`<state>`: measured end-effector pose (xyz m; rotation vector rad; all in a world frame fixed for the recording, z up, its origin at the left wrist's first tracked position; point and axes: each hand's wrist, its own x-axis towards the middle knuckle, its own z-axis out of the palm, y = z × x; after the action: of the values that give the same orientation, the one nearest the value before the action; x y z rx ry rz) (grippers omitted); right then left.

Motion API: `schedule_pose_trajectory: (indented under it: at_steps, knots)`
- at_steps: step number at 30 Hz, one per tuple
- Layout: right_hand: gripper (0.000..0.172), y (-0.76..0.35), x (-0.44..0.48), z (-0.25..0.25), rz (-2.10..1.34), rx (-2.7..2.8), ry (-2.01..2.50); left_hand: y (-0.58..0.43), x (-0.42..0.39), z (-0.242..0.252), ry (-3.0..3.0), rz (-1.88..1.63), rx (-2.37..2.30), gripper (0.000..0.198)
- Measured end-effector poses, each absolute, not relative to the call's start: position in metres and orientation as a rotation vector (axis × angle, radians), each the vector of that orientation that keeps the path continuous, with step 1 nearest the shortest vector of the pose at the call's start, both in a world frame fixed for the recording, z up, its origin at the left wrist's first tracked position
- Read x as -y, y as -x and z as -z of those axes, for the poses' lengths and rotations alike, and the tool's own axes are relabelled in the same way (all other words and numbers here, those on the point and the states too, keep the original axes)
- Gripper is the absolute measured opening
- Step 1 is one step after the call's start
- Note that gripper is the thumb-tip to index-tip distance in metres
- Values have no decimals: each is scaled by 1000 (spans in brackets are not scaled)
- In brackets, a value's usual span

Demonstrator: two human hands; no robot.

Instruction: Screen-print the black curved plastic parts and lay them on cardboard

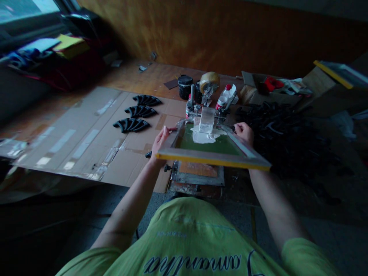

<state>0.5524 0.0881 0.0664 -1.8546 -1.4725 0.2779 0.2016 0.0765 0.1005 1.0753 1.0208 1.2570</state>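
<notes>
A screen-printing frame (212, 160) with a yellow front edge is raised above the printing base (198, 178), its front edge lifted and its far end at a clamp. White ink (205, 138) and a squeegee block (207, 119) rest on the green mesh (198, 147). My left hand (161, 142) grips the frame's left side; the near corner covers part of my wrist. At the right side my right hand (244, 133) is closed at the frame, a small dark thing by its fingertips. A black piece (148, 154) shows beside my left wrist, whether held I cannot tell.
Three black curved parts (131, 125) lie in a column on the taped cardboard (86, 115) at left. A large heap of black parts (287, 138) covers the right side. Behind the frame stand a black tub (184, 87), a tape roll (209, 82) and a red-capped bottle (222, 99).
</notes>
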Motion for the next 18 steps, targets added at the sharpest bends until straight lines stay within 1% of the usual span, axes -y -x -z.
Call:
schedule_pose_trajectory:
  at_steps: [2,4,7,9,10,11,13,15,18]
  knots:
    - [29,-548,-69,-40,-376,1551,1941,-213,-95,-122,-1100,-1342,-940,55]
    - [29,-524,-48,-15,-425,1808,1952,-223,-112,-138,-1126,-1346,-913,54]
    - [26,-482,-26,4,-304,2122,1959,-232,-116,-140,-1057,-1394,-942,56]
    - [19,-460,-18,4,-282,2131,2056,-236,-97,-123,-945,-1345,-1006,58]
    - [16,-451,-14,2,-297,2085,2109,-239,-80,-111,-887,-1224,-1047,60]
    - [15,-442,-10,-1,-307,2020,2145,-242,-61,-98,-830,-1059,-1081,61]
    - [16,-422,0,-8,-295,1918,2110,-250,-20,-72,-742,-590,-1098,63]
    - [16,-404,11,-13,-290,1980,1883,-255,10,-53,-647,-526,-1053,58]
    - [19,-406,11,-16,-356,2125,1527,-241,17,-36,-538,-665,-1102,46]
